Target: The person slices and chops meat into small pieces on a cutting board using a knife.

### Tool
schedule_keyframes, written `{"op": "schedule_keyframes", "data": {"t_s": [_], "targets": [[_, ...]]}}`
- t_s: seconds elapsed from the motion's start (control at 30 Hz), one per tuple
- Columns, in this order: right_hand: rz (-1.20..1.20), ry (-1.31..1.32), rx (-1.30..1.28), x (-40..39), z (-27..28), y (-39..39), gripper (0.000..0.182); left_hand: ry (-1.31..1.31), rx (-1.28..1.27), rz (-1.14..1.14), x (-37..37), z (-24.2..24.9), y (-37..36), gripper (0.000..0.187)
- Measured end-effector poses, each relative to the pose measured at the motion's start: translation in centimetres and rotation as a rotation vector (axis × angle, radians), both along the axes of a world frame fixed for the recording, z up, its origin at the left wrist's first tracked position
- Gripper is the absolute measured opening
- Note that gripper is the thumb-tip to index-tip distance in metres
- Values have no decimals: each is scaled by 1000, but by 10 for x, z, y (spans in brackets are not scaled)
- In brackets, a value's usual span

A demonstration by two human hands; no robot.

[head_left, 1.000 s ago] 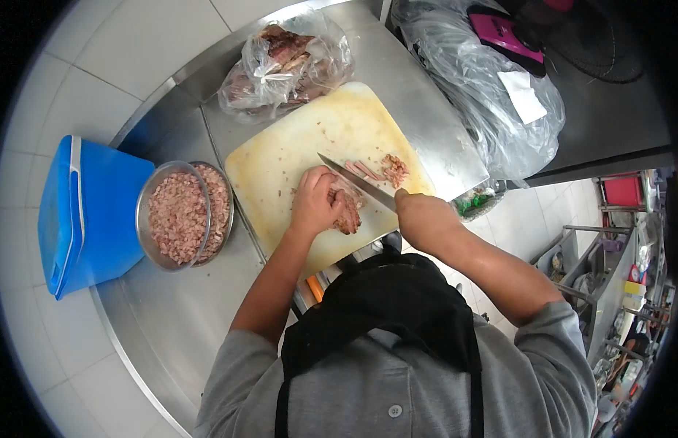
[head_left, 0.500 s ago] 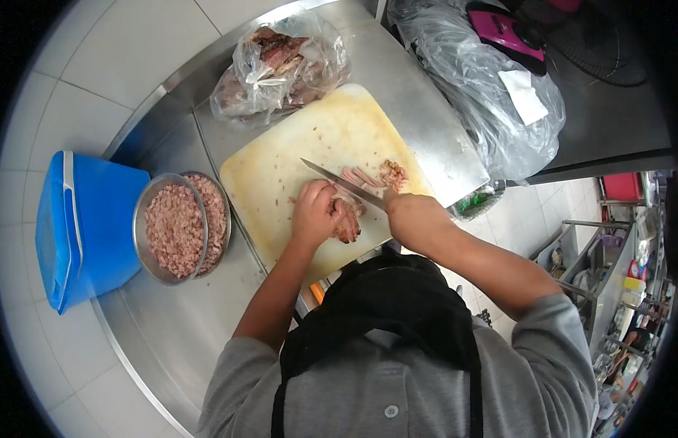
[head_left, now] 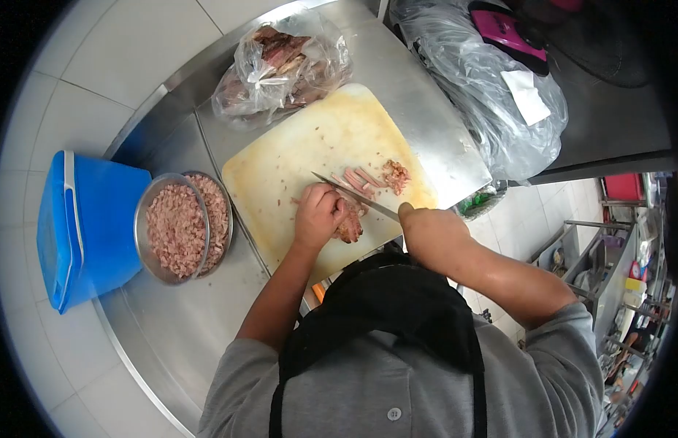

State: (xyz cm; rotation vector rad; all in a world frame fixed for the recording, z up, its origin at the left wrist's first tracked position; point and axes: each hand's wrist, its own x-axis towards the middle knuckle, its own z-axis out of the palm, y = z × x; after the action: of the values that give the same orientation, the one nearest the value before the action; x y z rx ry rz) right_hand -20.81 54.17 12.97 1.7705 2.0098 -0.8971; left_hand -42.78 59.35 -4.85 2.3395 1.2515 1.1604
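Note:
On the yellowed white cutting board (head_left: 280,164), my left hand (head_left: 317,217) presses down on a piece of meat (head_left: 350,226), its fingers curled over it. My right hand (head_left: 435,232) grips the handle of a kitchen knife (head_left: 362,198). The blade lies across the meat, its tip pointing up and left, close beside my left fingers. Just beyond the blade lie several cut meat strips (head_left: 362,178). A small heap of chopped bits (head_left: 396,177) sits to their right. Meat crumbs are scattered over the board.
Left of the board, metal bowls of diced meat (head_left: 177,230) stand beside a blue cooler (head_left: 98,226). Behind the board, a clear plastic bag (head_left: 280,69) holds larger meat pieces. Another plastic bag (head_left: 492,95) lies at the right on a dark surface.
The knife and my right hand have shifted right and toward me. The strips now lie more spread out beside the blade. My left hand still holds the meat.

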Motion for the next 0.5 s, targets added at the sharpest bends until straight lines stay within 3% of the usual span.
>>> {"op": "schedule_keyframes", "data": {"t_s": [0.2, 0.37, 0.43, 0.5], "targets": [[-9, 106, 185, -19, -66, 10, 25, -18, -7, -50, -1, 1, 3, 14], [-3, 104, 184, -7, -67, 22, 24, -9, -26, -58, -2, 17, -6, 13], [-13, 125, 189, -8, -66, 20, 24, 115, 36, 41, -2, 37, -20, 15], [8, 99, 192, -9, -61, 17, 24, 115, -9, -5, 0, 20, -24, 17]]}}
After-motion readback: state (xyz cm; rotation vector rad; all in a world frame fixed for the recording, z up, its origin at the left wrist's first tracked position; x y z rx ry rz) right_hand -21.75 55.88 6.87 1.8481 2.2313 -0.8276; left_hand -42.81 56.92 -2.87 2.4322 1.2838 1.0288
